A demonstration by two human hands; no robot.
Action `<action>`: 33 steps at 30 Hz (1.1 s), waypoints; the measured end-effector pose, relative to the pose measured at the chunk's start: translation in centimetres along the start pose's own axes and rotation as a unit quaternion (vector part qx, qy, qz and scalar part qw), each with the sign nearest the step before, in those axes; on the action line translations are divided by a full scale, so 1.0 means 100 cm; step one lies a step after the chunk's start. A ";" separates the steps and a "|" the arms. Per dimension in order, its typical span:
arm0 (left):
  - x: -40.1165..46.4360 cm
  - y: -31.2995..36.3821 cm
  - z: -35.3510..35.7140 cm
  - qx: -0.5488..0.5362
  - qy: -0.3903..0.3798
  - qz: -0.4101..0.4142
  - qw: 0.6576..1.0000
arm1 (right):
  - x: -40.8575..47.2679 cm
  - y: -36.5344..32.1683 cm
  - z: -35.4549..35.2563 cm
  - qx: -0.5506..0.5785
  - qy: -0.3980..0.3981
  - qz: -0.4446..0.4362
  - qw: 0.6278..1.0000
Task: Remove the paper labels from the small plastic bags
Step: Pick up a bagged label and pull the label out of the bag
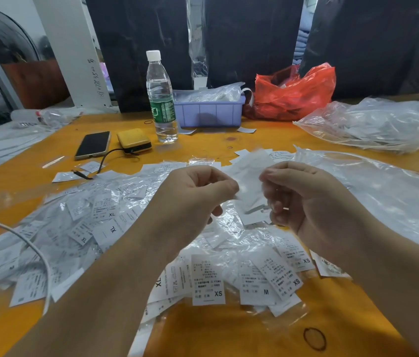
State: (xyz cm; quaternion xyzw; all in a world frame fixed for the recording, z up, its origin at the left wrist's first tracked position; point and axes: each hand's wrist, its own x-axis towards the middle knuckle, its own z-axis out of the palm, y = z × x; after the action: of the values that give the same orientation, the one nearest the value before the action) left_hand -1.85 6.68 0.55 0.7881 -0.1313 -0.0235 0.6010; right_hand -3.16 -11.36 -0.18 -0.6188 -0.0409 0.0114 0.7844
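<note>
Readable print on the white paper labels [207,279] heaped below both hands: XS, M, XL. Handwritten digits on the white post [95,81] far left, not legible. Left hand [193,194] and right hand [303,197] are raised close together, each with fingers curled, pinching one small clear plastic bag [248,176] between them; bag blurred, holds white paper. Orange wooden table [229,328] underneath. Beyond the hands: clear water bottle with green label [161,99], lilac plastic bin [209,112], red plastic bag [293,94], black phone [92,145].
</note>
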 end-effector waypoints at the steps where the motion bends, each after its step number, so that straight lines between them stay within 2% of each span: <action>1: 0.000 0.000 0.000 0.003 -0.002 0.003 1.000 | -0.001 0.000 0.000 -0.009 -0.032 0.018 0.999; 4: -0.002 0.001 0.001 0.016 -0.026 0.007 1.000 | -0.005 0.002 0.003 -0.036 -0.126 0.059 0.990; 6: -0.002 0.001 0.001 0.007 -0.032 0.004 0.999 | -0.007 0.003 0.003 -0.035 -0.136 0.074 0.987; 17: -0.001 0.004 -0.002 -0.102 -0.001 0.002 0.995 | -0.004 -0.002 0.003 0.070 -0.003 0.047 0.996; 33: 0.000 0.000 0.002 -0.076 -0.018 0.002 0.997 | -0.006 0.001 0.004 0.064 -0.002 0.021 0.998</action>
State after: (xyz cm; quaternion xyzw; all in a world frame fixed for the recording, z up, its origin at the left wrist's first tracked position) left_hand -1.88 6.49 0.53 0.7396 -0.1412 -0.0466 0.6564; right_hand -3.79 -10.95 -0.18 -0.5678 -0.0284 0.0317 0.8220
